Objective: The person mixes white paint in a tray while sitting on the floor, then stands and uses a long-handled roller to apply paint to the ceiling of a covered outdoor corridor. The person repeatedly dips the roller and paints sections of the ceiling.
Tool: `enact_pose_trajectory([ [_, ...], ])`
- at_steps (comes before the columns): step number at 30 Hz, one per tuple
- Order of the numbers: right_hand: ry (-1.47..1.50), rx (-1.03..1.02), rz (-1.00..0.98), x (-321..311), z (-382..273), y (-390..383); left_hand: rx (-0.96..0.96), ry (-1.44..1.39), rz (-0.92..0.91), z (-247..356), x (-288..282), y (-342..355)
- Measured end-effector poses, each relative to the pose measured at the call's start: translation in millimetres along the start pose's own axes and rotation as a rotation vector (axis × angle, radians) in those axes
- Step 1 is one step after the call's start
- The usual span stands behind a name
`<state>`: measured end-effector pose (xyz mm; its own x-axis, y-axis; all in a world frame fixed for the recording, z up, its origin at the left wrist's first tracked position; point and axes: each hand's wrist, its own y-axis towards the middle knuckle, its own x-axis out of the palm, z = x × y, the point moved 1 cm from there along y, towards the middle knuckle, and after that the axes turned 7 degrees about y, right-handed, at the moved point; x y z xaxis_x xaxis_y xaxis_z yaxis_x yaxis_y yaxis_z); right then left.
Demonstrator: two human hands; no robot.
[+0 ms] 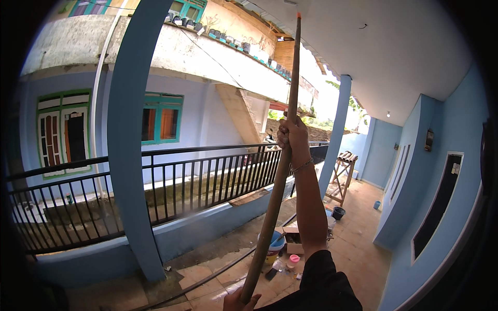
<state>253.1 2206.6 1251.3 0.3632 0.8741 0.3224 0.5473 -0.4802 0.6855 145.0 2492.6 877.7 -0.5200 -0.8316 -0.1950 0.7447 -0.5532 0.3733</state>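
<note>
Right hand (293,136): closed around the long wooden pole (273,207), fingers wrapped over its left side, bracelet (302,165) at the wrist, forearm rising from the lower right. Left hand (233,301): at the bottom edge, curled about the same pole low down, thumb on its right side; partly cut off by the frame, so full finger closure on that side is not visible. Pole lies between and through both hands; long axis steep, leaning slightly right toward the top, and running up and away from the wearer. Key relation: the orange-red tip (299,16) is beyond the right hand, up toward the white ceiling (404,46); right hand is the nearer to the tip, left hand well below it. Whether the tip touches the ceiling cannot be told from this angle. Below and just right of the pole, on the tiled floor (358,238): a bucket (273,254), partly behind the pole, then an open cardboard box (294,248), a pink-topped container (294,258) and a wide brush (271,273). Farther out: black railing (207,149) crossing behind the pole, blue columns (127,129) on either side of it, and a wooden trestle (340,184) near a dark pail (339,212) to the right.
</note>
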Motion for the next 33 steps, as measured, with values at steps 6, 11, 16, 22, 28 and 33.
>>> enact_pose_trajectory([
  [6, 0.005, -0.026, -0.031, -54, 32, 118, 0.080, -0.081, 0.026, 28, 40, 104],
  [11, -0.001, 0.027, -0.046, -100, 58, 212, 0.035, 0.007, -0.085, 29, 76, 201],
  [16, 0.043, 0.021, -0.069, -127, 77, 273, -0.005, 0.061, -0.108, 27, 94, 255],
  [22, 0.037, 0.038, -0.063, -130, 89, 286, -0.011, 0.025, -0.115, 24, 95, 272],
  [28, 0.017, 0.028, -0.017, -99, 82, 195, 0.046, -0.007, -0.051, -2, 74, 205],
  [33, 0.008, 0.048, 0.011, -38, 70, 79, 0.072, 0.016, -0.007, -35, 25, 108],
])
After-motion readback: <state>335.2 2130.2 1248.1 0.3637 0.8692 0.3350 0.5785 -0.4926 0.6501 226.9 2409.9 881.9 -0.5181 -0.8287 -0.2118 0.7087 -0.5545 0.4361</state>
